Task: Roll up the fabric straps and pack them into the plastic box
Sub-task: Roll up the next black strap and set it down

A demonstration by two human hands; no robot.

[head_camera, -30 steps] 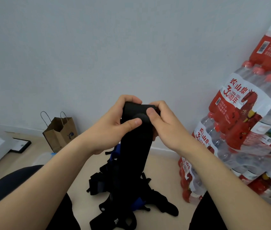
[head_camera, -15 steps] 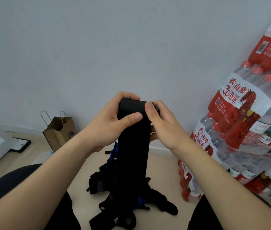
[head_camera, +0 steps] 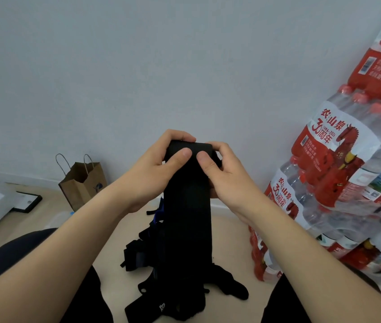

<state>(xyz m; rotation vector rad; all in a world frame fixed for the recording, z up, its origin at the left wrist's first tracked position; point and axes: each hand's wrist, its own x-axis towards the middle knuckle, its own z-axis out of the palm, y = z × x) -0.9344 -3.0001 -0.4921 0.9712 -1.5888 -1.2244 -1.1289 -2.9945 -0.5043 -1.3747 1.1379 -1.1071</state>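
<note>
Two hands, the left hand [head_camera: 152, 173] and right hand [head_camera: 229, 178], meet mid-air, each grip curled round the rolled top of a black fabric strap [head_camera: 188, 217]. It hangs down to a heap of dark straps [head_camera: 138, 255] on the beige floor [head_camera: 112, 248]. Far left, a paper bag [head_camera: 83, 183] stands against the pale wall [head_camera: 138, 66]; at right are stacked water-bottle packs [head_camera: 338, 183].

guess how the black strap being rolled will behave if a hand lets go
Probably floppy: the black strap hangs limp from its rolled top. The roll would likely unwind, since the left hand and right hand both pinch it shut.
</note>
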